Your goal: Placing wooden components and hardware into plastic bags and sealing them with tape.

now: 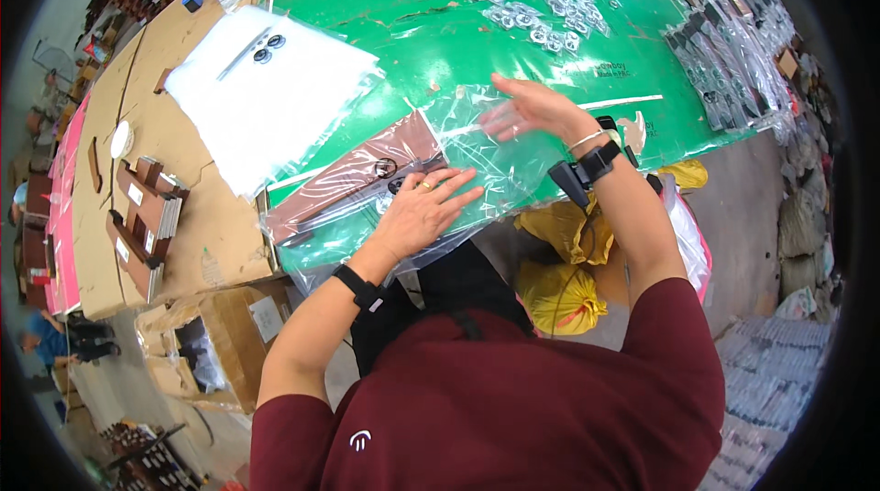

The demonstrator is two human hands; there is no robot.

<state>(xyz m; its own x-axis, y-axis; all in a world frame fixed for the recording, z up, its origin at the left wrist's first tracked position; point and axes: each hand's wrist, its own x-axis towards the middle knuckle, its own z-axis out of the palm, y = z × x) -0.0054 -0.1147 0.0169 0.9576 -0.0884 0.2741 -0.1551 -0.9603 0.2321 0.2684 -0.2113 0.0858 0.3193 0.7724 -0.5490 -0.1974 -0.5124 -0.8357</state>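
Note:
In front of me a clear plastic bag (pixel 500 154) lies across the near edge of the green table. Inside it are a brown flat board (pixel 353 175), a dark grey strip along the board's near side, and small black rings (pixel 385 167). My left hand (pixel 417 214) rests on the bag over the board's right end, fingers stretched out and partly covering the rings. My right hand (pixel 536 110) is at the bag's slack right part, its fingers extended and slightly blurred. Whether those fingertips touch the film, I cannot tell.
Left of the bag lies a stack of clear bags (pixel 275 97), with a strip and rings on top. Small packets of rings (pixel 555 14) are at the far side. Filled bags (pixel 724 69) pile up at right. Brown pieces (pixel 147 207) sit on the cardboard (pixel 215 225).

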